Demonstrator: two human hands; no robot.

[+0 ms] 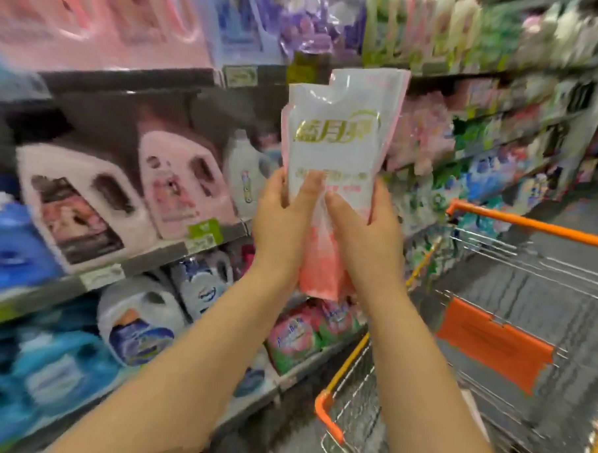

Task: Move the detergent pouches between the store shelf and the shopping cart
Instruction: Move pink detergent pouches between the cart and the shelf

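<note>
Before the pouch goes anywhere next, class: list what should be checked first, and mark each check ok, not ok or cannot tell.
1. Left hand grips the pouch at its left edge: ok.
2. Right hand grips its right edge: ok.
3. Pouch held upright: ok.
4. Pouch sealed, no leak: cannot tell.
5. Cart stands to the right, top open: ok.
6. Free gap on the shelf for it: cannot tell, too blurred.
</note>
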